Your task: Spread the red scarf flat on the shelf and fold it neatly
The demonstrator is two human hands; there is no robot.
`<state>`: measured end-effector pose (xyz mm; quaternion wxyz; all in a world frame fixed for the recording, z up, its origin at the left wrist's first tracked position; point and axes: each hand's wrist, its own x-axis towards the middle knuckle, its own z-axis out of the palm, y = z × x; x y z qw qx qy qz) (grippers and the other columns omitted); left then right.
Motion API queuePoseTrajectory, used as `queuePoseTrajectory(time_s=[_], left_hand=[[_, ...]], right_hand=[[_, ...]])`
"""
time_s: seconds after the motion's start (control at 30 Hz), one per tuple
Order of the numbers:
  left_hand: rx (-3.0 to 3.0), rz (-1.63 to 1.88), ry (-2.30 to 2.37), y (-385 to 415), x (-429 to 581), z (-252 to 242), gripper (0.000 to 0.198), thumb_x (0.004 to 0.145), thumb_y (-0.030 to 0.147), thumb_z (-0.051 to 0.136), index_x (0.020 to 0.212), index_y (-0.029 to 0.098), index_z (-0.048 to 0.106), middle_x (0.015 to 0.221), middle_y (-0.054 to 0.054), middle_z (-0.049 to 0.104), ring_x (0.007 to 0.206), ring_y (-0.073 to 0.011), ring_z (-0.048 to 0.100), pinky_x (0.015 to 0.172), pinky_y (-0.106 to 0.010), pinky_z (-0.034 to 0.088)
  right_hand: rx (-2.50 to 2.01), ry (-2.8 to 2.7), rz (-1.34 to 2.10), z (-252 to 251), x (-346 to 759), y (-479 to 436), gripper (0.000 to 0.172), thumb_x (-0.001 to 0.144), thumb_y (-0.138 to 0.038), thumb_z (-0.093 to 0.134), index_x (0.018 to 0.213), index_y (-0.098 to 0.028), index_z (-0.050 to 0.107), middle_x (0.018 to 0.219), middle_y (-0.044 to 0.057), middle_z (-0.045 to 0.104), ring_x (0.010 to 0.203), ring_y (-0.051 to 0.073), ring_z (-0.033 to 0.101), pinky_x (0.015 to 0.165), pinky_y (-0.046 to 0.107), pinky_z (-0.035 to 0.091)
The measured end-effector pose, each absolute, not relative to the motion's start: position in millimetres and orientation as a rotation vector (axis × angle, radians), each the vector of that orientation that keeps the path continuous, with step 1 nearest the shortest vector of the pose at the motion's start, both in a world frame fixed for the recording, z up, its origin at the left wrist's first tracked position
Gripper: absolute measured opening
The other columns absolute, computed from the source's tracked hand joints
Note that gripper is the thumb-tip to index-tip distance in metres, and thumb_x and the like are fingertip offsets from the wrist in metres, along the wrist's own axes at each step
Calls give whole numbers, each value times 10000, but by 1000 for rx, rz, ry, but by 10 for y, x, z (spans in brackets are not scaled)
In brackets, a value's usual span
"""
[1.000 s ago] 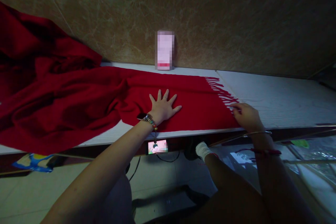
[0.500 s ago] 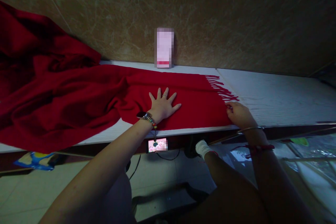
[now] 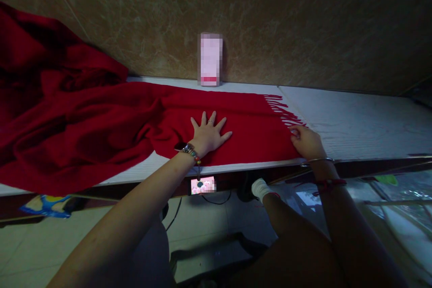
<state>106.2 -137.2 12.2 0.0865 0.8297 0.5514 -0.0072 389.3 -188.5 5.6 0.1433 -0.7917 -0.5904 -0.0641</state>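
Observation:
A red fringed scarf (image 3: 249, 130) lies along a narrow white tabletop (image 3: 357, 121), smooth on the right and bunched into folds on the left. Pressed flat on its smooth part is my left hand (image 3: 207, 136), fingers spread, with a watch and beads at the wrist. At the scarf's right end, my right hand (image 3: 308, 141) is closed, thumb and index finger pinched together at the fringe (image 3: 286, 117). The strands between those fingertips are mostly hidden. The other fringe strands spread out above that hand.
A pink, blurred phone-shaped object (image 3: 211, 60) leans against the brown marbled wall (image 3: 303, 27). Below the table's front edge hangs a small lit screen (image 3: 202, 185). A blue and yellow packet (image 3: 49, 205) is at lower left, and clear plastic (image 3: 411, 193) at lower right.
My right hand has shifted slightly up along the scarf's fringed end, still pinched. My left hand stays flat in the same spot on the scarf.

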Motion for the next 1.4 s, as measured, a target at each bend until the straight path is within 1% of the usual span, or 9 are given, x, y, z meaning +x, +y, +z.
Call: queuePoseTrajectory(time_s=[0.33, 0.53, 0.63, 0.73, 0.87, 0.97, 1.07, 1.2, 1.4], left_hand=[[2469, -40, 1648, -1372, 1064, 133, 633, 888, 609, 175, 1448, 315, 205, 1548, -49, 93, 1389, -385, 57, 1026, -683, 119], [2462, -16, 1639, -1365, 1063, 116, 633, 886, 612, 186, 1446, 317, 213, 1547, -53, 99, 1389, -384, 56, 1028, -685, 100], [2461, -9, 1642, -1362, 1062, 106, 633, 886, 612, 190, 1445, 315, 217, 1547, -54, 97, 1389, -383, 58, 1028, -685, 97], [2455, -14, 1643, -1363, 1065, 108, 631, 886, 611, 191, 1444, 317, 219, 1546, -55, 99, 1390, -379, 57, 1029, -683, 97], [2452, -25, 1641, -1372, 1069, 132, 626, 890, 605, 193, 1443, 313, 222, 1545, -56, 104, 1391, -376, 55, 1029, -682, 100], [2451, -32, 1642, -1385, 1068, 151, 622, 894, 597, 191, 1445, 309, 219, 1545, -58, 103, 1392, -374, 53, 1029, -682, 101], [2457, -27, 1641, -1395, 1065, 160, 625, 893, 600, 186, 1446, 309, 216, 1546, -56, 103, 1391, -376, 52, 1027, -683, 108], [2457, -29, 1644, -1396, 1064, 157, 625, 893, 601, 184, 1446, 312, 212, 1546, -50, 106, 1391, -376, 62, 1032, -678, 114], [2448, -9, 1633, -1385, 1060, 142, 624, 892, 599, 194, 1446, 314, 211, 1547, -53, 97, 1391, -377, 48, 1031, -681, 96]], right_hand=[[-2222, -1459, -113, 160, 3865, -1916, 155, 639, -131, 504, 767, -210, 541, 652, 6, 524, 679, 192, 553, 716, 323, 442], [-2144, -1164, -11, 192, 3874, -1931, 138, 610, -138, 492, 714, -228, 510, 650, -13, 525, 620, 175, 527, 679, 318, 452], [-2149, -1209, -150, 193, 3918, -1949, 123, 611, -119, 489, 684, -212, 524, 659, 11, 537, 681, 198, 543, 741, 348, 449], [-2234, -1336, -305, 217, 3955, -1996, 157, 654, -92, 457, 707, -168, 583, 741, 82, 581, 781, 220, 551, 811, 350, 418], [-2431, -1298, -370, 280, 3970, -2077, 271, 717, -95, 440, 885, -102, 652, 928, 169, 612, 896, 262, 549, 806, 375, 407], [-2538, -1209, -422, 330, 3957, -2131, 343, 732, -110, 444, 1010, -108, 646, 1088, 198, 579, 1014, 324, 510, 788, 438, 400], [-2531, -1233, -487, 374, 3927, -2169, 373, 739, -116, 436, 1051, -112, 640, 1134, 203, 560, 1059, 352, 479, 785, 465, 391], [-2400, -1542, -449, 404, 3848, -2169, 354, 755, -110, 406, 1010, -81, 651, 1055, 211, 611, 984, 303, 537, 787, 405, 418], [-2341, -1822, -42, 334, 3719, -2083, 217, 737, -136, 467, 798, -214, 659, 767, 49, 681, 737, 204, 624, 734, 317, 468]])
